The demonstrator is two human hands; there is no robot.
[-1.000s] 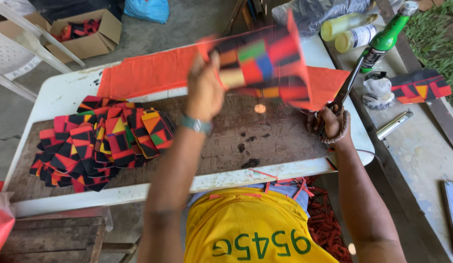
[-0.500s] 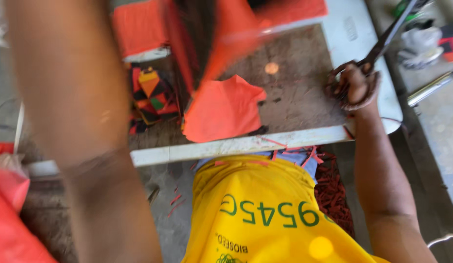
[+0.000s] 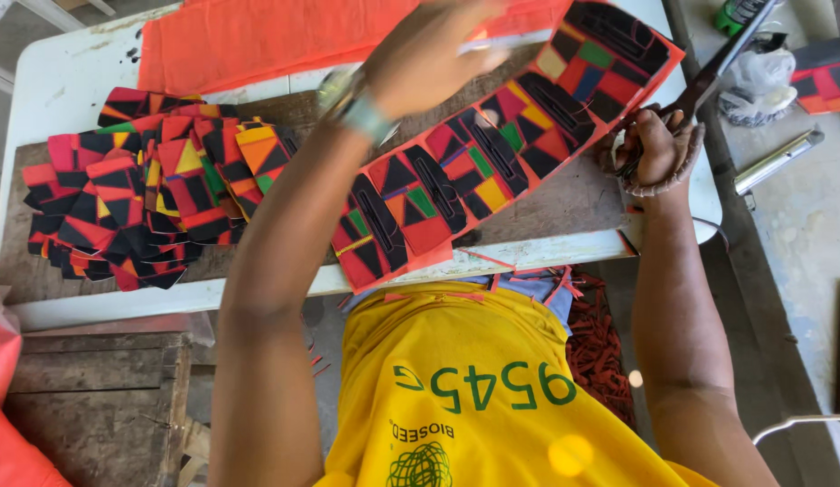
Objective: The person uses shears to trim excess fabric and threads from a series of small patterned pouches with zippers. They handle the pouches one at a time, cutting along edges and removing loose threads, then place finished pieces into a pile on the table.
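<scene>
One long patterned strip (image 3: 492, 171) now lies spread across the board (image 3: 564, 203); half a second ago you held it bunched up. Your left hand (image 3: 429, 54) pinches its far edge, and your right hand (image 3: 655, 149) is clenched in the scissors (image 3: 709, 77), set to cut.

Head cam looks steeply down, close over worktable (image 3: 68, 81)

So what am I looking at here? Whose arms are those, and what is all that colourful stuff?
The camera sits on a person's head and looks down, so these are that person's own arms. The left hand lifts a long patterned fabric strip, red, black and other colours. The right hand holds scissors at the strip's end. On the wooden board lies a pile of cut patterned pieces. Behind it, plain orange cloth lies on the white table.
</scene>
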